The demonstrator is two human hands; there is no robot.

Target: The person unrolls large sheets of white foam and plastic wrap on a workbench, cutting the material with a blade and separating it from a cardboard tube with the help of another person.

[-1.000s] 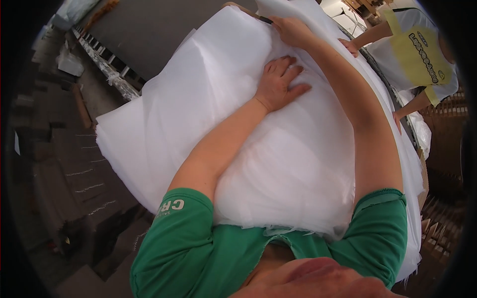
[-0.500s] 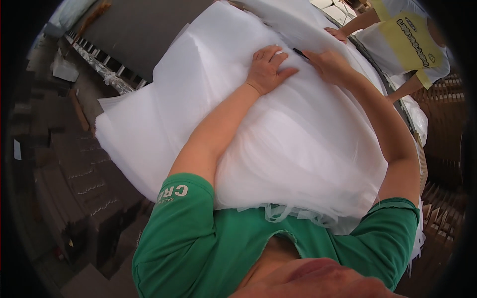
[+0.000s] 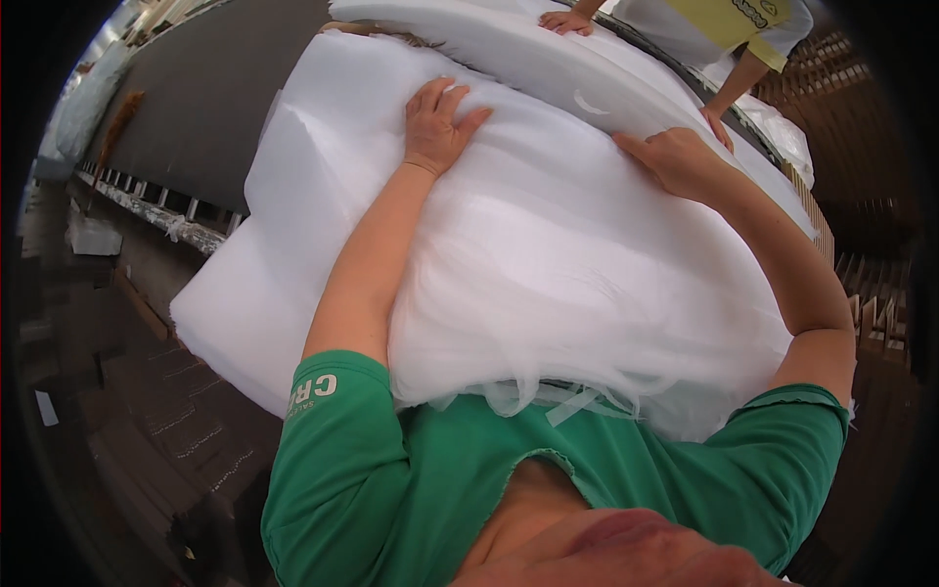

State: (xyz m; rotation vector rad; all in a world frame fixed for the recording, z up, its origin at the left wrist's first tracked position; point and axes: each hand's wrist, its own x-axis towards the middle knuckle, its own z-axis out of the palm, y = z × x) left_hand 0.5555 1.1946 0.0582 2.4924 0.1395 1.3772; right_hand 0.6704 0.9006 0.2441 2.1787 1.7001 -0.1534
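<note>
A thick stack of thin white sheeting (image 3: 577,254), like soft foam or fabric, spreads in front of me, with loose strips bunched along its near edge against my green shirt. My left hand (image 3: 438,127) rests on its far left part, fingers spread and holding nothing. Farther right, my right hand (image 3: 680,161) is closed beside a raised fold of the sheeting. Half a second earlier a thin black knife-like tool stuck out of it; now the tool is hidden by the hand or the fold. A parted edge of the sheeting runs between my hands.
Across the stack stands a person in a white and yellow shirt (image 3: 685,29), one hand (image 3: 567,22) on the sheeting and the other near its right edge. A dark grey flat surface (image 3: 186,108) lies at the far left. Dark stacked panels (image 3: 166,411) fill the lower left.
My hands have moved apart, the right one rightward along the sheeting. The black tool has gone out of sight. A fold now stands up on the far side, and the whole view has shifted.
</note>
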